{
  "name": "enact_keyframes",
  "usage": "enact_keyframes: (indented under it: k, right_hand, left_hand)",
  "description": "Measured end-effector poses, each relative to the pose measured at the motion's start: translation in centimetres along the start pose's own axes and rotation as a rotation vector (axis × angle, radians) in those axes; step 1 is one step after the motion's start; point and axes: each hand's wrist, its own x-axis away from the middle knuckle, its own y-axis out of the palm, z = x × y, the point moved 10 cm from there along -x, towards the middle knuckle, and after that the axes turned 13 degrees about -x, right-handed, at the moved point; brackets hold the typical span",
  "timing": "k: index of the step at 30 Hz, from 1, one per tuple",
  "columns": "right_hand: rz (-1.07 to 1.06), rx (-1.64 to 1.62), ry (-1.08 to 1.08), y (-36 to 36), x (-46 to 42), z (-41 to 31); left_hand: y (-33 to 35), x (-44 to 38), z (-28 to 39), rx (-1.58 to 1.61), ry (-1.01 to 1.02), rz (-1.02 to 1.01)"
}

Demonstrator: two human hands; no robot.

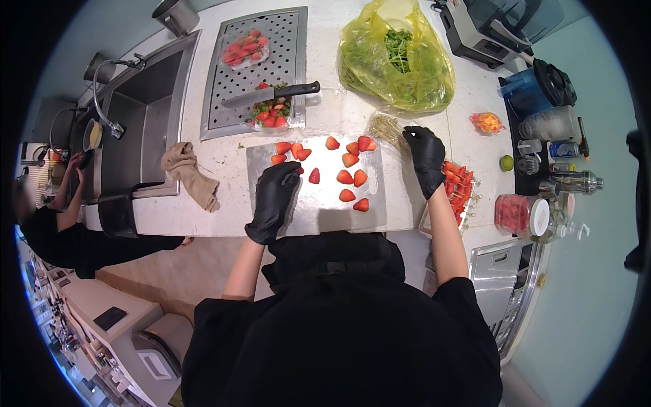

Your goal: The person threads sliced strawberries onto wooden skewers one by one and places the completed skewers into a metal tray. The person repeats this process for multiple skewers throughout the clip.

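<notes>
My left hand, in a black glove, is over the left side of a cutting board. A strawberry shows at its fingertips, mostly covered by them. Cut strawberries without leaves lie scattered over the board. My right hand, also gloved in black, is at a clear bag of thin bamboo picks. Its thumb and finger curl together; whether a pick is between them is too small to tell. Just beside the right wrist, a tray holds strawberry pieces on picks.
A knife lies across a tub of strawberry trimmings on the perforated drainboard. Behind the board stands a yellow bag of greens. A brown cloth lies near the sink. Another person is at the far left.
</notes>
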Motion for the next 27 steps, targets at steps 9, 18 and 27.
enact_keyframes:
  k: [9,18,27]
  right_hand:
    - [0.039,-0.094,0.063,-0.2,-0.2,0.2]
    - [0.014,-0.165,0.085,-0.5,-0.7,-0.9]
    - [-0.030,-0.255,0.281,-0.2,-0.8,-1.4]
  left_hand:
    - [5.8,-0.3,1.6,-0.309,0.046,-0.154]
    - [5.5,0.8,0.8,-0.176,0.044,-0.111]
    - [6.1,1.7,0.8,-0.160,0.216,-0.098]
